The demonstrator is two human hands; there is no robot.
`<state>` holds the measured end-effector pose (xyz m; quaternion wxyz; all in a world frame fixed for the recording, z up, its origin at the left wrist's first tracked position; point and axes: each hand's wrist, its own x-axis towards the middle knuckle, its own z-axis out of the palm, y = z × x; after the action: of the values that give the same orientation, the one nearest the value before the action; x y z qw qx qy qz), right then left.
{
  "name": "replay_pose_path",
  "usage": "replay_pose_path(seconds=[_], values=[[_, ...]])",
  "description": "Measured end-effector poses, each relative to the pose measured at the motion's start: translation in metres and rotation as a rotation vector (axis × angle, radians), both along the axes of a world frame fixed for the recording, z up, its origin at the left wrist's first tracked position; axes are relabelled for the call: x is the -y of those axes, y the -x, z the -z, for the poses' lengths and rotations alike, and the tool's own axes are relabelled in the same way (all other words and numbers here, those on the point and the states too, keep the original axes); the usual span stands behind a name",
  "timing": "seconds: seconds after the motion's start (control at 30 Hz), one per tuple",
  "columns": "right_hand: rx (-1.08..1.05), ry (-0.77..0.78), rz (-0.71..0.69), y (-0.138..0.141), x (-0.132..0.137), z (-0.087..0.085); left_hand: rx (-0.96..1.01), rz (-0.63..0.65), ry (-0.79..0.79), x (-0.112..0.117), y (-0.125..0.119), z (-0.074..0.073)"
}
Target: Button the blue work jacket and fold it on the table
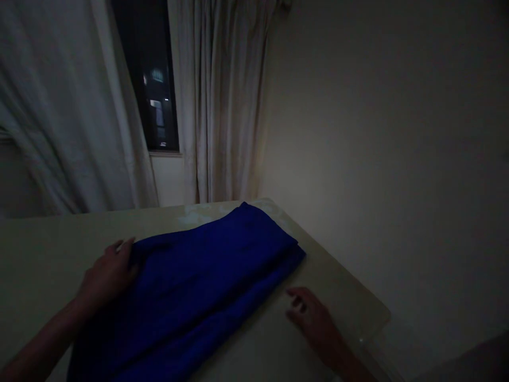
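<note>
A deep blue garment (207, 260) lies folded on the pale table, its narrower end toward the far right and its near end running out of the bottom of the view. It looks like a pair of trousers, but the dim light hides the details. At the garment's left edge is my left hand (109, 273), with fingers and thumb closed on the cloth. My right hand (312, 315) is over the table to the right of the garment, apart from it. Its fingers are bent, with a gap between thumb and forefinger and nothing between them.
The table (326, 276) has a rounded right corner and whitish patches near its far edge. Behind it hang long pale curtains (226, 106) beside a dark window (157, 95). A plain wall (377, 148) stands along the right side.
</note>
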<state>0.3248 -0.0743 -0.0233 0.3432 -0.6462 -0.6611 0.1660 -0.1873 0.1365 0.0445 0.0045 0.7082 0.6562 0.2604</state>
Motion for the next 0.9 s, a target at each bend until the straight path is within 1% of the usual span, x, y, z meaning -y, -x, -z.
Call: replay_pose_path(seconds=[0.03,0.07,0.13,0.17,0.2,0.23,0.27,0.3,0.33,0.4,0.43,0.5,0.57,0.63,0.7,0.77,0.8,0.83,0.87,0.9], values=[[-0.008,-0.072,0.109,-0.014,-0.021,-0.012,-0.064,0.044,-0.074,0.018,-0.014,-0.003],[-0.003,-0.139,0.179,-0.03,-0.044,-0.022,-0.068,0.155,-0.09,0.039,-0.033,-0.002],[-0.002,-0.191,0.277,-0.056,-0.092,-0.033,-0.086,0.441,-0.016,0.084,-0.075,0.007],[-0.026,-0.171,0.287,-0.064,-0.113,-0.034,-0.111,0.571,0.007,0.103,-0.093,0.014],[-0.058,-0.14,0.28,-0.068,-0.131,-0.031,-0.13,0.634,0.0,0.118,-0.107,0.022],[-0.091,-0.103,0.267,-0.068,-0.145,-0.026,-0.139,0.659,-0.001,0.129,-0.115,0.028],[-0.118,-0.069,0.254,-0.065,-0.156,-0.018,-0.142,0.674,-0.003,0.134,-0.117,0.033],[-0.136,-0.043,0.25,-0.058,-0.163,-0.01,-0.137,0.677,-0.002,0.134,-0.114,0.037],[-0.145,-0.025,0.252,-0.049,-0.168,-0.002,-0.126,0.68,0.004,0.129,-0.106,0.04],[-0.153,-0.008,0.262,-0.026,-0.175,0.011,-0.097,0.694,0.006,0.11,-0.081,0.042],[-0.156,-0.005,0.25,-0.012,-0.179,0.015,-0.084,0.695,0.004,0.097,-0.065,0.043],[-0.154,-0.003,0.213,0.021,-0.192,0.017,-0.087,0.661,0.015,0.068,-0.029,0.044],[-0.138,0.001,0.182,0.065,-0.215,0.013,-0.15,0.557,0.048,0.04,0.01,0.043],[-0.136,0.014,0.143,0.121,-0.247,0.005,-0.255,0.369,0.09,0.017,0.05,0.038],[-0.173,0.046,0.071,0.185,-0.283,-0.005,-0.341,0.129,0.135,0.003,0.081,0.03],[-0.244,0.103,-0.052,0.249,-0.317,-0.013,-0.379,-0.118,0.155,0.0,0.099,0.022],[-0.273,0.124,-0.115,0.278,-0.331,-0.017,-0.382,-0.205,0.156,0.003,0.102,0.019],[-0.292,0.135,-0.177,0.302,-0.343,-0.019,-0.376,-0.24,0.154,0.008,0.1,0.018],[-0.304,0.134,-0.24,0.323,-0.351,-0.021,-0.359,-0.227,0.152,0.016,0.095,0.019],[-0.309,0.127,-0.294,0.338,-0.357,-0.021,-0.328,-0.175,0.155,0.025,0.087,0.022]])
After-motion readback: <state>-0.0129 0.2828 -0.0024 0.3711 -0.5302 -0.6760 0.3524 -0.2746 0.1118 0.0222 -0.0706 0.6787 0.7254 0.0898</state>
